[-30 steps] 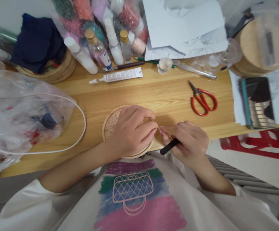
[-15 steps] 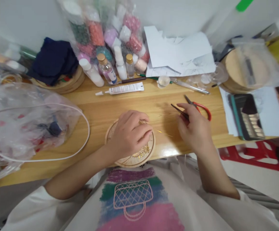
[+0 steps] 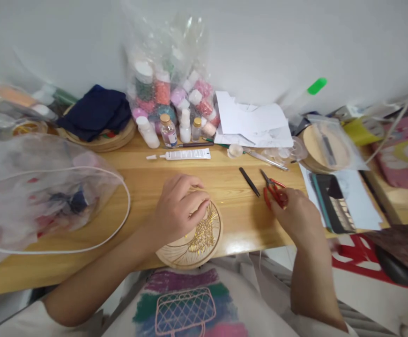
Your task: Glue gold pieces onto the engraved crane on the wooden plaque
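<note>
My left hand (image 3: pixel 181 208) rests over a round wooden disc (image 3: pixel 216 236) with a gold pattern of lines and small curled pieces on its face. Its thumb and fingers are curled together at the disc's upper edge; what they pinch, if anything, is hidden. My right hand (image 3: pixel 300 215) has its fingers closed on the red handles of a pair of scissors (image 3: pixel 273 183), whose dark blades point away to the upper left on the table. Black tweezers (image 3: pixel 249 181) lie on the wood just left of the scissors, touched by neither hand.
Behind stand small bottles (image 3: pixel 168 133), a glue tube (image 3: pixel 188 154), a white cup (image 3: pixel 235 150) and a craft knife (image 3: pixel 269 160). A plastic bag (image 3: pixel 49 187) with a white cable (image 3: pixel 128 201) lies left. On the right are a phone-like dark case (image 3: pixel 333 203) and papers (image 3: pixel 365 201).
My right hand has put the tweezers down on the table and moved right onto the scissors' handles. The left hand stays at the disc. The view has tilted up and to the right.
</note>
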A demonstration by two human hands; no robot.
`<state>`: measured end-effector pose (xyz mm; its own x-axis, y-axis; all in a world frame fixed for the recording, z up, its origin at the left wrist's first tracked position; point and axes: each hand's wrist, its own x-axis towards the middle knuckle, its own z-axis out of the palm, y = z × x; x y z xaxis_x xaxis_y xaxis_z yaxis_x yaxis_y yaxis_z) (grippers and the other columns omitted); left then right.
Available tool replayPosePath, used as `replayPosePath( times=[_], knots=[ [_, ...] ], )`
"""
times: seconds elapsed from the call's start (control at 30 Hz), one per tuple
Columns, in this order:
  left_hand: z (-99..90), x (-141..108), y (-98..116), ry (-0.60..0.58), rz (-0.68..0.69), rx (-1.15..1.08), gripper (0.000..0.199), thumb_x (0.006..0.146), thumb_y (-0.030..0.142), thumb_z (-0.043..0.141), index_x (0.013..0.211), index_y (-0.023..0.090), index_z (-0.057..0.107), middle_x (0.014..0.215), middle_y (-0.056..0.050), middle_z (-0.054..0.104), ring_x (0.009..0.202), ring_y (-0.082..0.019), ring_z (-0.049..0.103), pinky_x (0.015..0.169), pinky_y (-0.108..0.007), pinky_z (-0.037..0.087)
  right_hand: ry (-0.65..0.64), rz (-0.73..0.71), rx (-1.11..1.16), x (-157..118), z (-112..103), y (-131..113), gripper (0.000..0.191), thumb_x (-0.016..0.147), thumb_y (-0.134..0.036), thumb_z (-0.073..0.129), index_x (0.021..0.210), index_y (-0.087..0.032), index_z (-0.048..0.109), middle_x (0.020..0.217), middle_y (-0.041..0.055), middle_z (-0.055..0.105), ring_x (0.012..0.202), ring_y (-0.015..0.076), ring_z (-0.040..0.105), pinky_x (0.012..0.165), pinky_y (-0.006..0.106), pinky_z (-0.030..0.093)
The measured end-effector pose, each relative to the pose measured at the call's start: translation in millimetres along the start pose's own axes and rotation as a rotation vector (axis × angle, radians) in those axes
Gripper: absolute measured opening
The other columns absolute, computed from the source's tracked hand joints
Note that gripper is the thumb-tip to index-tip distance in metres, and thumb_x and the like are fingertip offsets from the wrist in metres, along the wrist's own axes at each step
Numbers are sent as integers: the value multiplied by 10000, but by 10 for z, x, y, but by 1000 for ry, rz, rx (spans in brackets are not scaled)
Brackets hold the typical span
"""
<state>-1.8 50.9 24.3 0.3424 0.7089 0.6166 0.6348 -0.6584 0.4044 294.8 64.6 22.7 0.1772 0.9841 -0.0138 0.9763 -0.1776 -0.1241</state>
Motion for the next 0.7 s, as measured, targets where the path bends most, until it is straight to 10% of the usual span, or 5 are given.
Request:
replayPosePath(
  times=[0.3, 0.5, 0.7],
  knots=[
    [-57, 36, -14, 84, 39, 9, 68, 885, 122, 623, 900, 186, 603, 975, -60, 618, 915, -195, 596, 819, -389, 496, -22, 78, -9, 50, -14, 26, 367, 700, -301, 618, 1024, -132, 656, 986, 164, 685, 849, 281, 641, 672, 356, 450],
    [-202, 131, 41, 129, 47, 55, 87, 881, 128, 630, 894, 205, 591, 971, -56, 621, 905, -201, 603, 806, -403, 514, -179, 141, -50, 156, -156, 3, 227, 632, -290, 647, 833, -185, 663, 726, 88, 672, 678, 243, 612, 563, 315, 382],
    [-318, 216, 122, 188, 26, 18, 137, 875, 109, 630, 927, 228, 588, 996, -55, 604, 937, -206, 604, 821, -422, 530, -9, -19, 458, 43, -179, 31, 154, 614, -314, 634, 731, -214, 627, 693, 34, 687, 548, 160, 575, 531, 289, 443]
  ],
)
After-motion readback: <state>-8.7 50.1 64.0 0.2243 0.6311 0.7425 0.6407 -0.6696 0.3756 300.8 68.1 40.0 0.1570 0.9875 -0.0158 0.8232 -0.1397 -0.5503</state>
